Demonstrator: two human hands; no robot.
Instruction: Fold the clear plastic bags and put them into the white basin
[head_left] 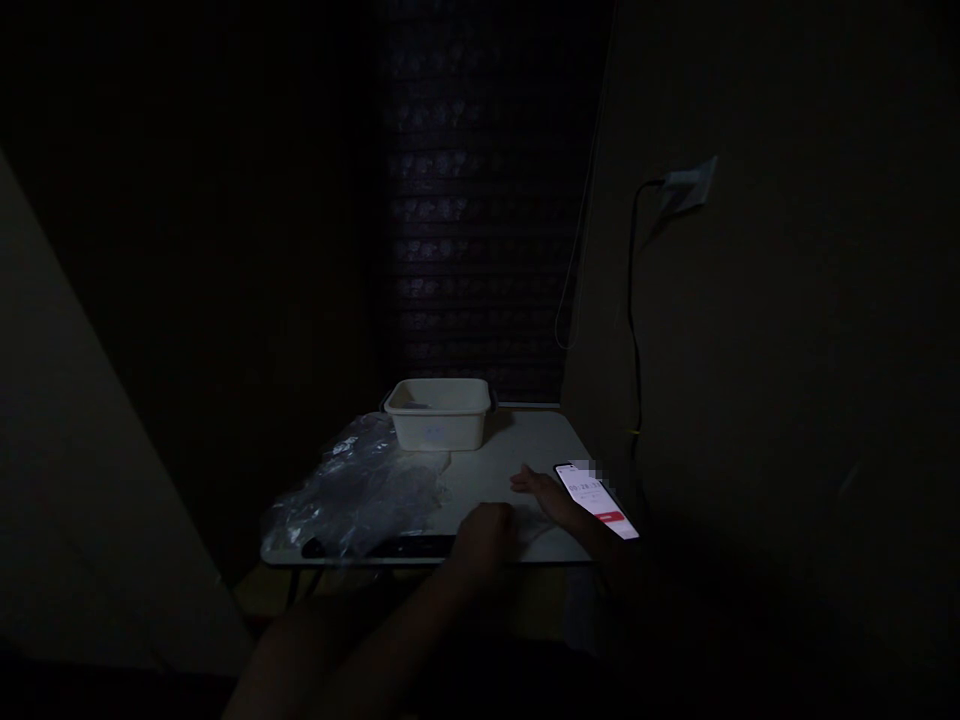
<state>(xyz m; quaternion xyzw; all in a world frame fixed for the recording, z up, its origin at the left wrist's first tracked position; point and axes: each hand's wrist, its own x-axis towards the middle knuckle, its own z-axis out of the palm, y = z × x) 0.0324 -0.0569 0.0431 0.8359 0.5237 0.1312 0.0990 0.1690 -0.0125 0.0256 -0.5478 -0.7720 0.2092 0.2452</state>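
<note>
The scene is very dark. Near the front edge of the small white table [517, 435], my left hand [486, 528] is curled closed; whatever its fingers hold, if anything, is hidden. My right hand [541, 490] reaches in from the right just beyond it, fingers stretched out and pointing left, with nothing visible in them. A faint pale, see-through patch, perhaps thin plastic, lies on the tabletop between the hands. Beside my right wrist lies a phone [589, 492] with a lit screen showing running digits and a red bar. Left of my left hand spreads a heap of clear plastic [352, 490].
A white plastic tub [439, 430] with dark handles stands at the table's back. Along the front edge lies a long dark object [409, 546]. A blind [465, 220] hangs behind. On the right wall, a black cable [632, 320] drops from a plugged-in socket [690, 188].
</note>
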